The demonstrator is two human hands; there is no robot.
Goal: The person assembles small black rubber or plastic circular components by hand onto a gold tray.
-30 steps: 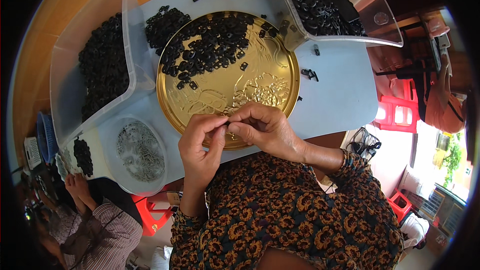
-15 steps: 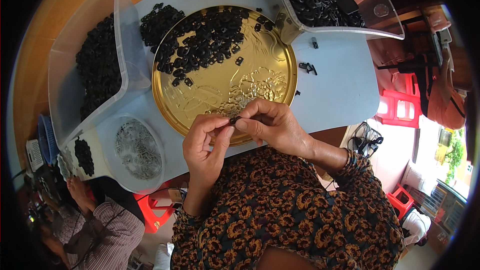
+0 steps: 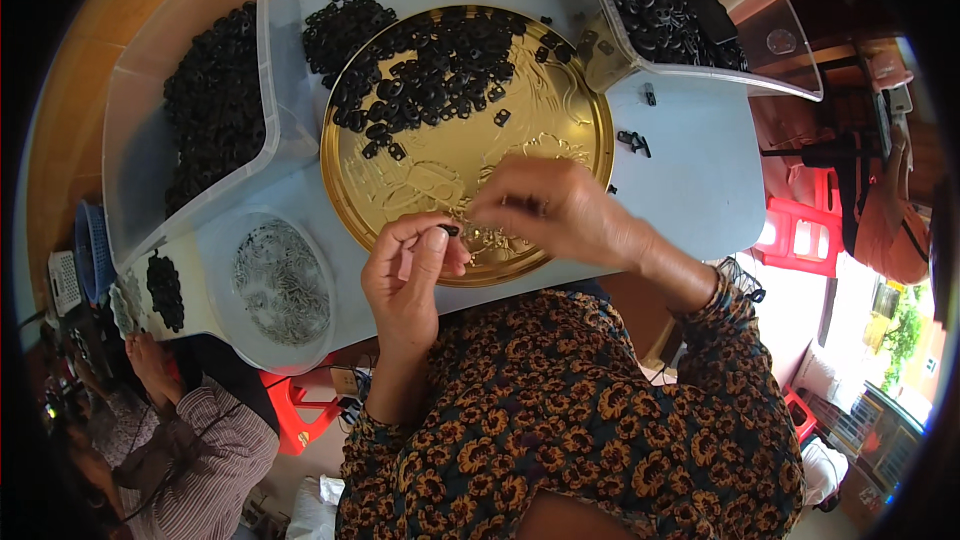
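Observation:
My left hand (image 3: 405,270) is closed, pinching a small black plastic part (image 3: 449,230) between thumb and forefinger above the near edge of a round gold tray (image 3: 400,180). Over the tray's near right side is my right hand (image 3: 570,210), apart from the left one. Motion smears its fingers, so whether they hold anything is not visible. Many small black parts (image 3: 430,90) with holes lie heaped across the far side of the tray. Small shiny pieces (image 3: 490,240) lie near its close edge, partly covered by my hands.
Clear bins of black parts stand at the left (image 3: 269,90) and far right (image 3: 690,71). A tub of metal pins (image 3: 285,280) sits at the near left. Loose black pieces (image 3: 634,143) lie right of the tray. Another person's hand (image 3: 150,360) works at lower left.
My right hand has come away from the left one and moved up and to the right. The left hand keeps its pinch on the black part. The whole view has shifted slightly.

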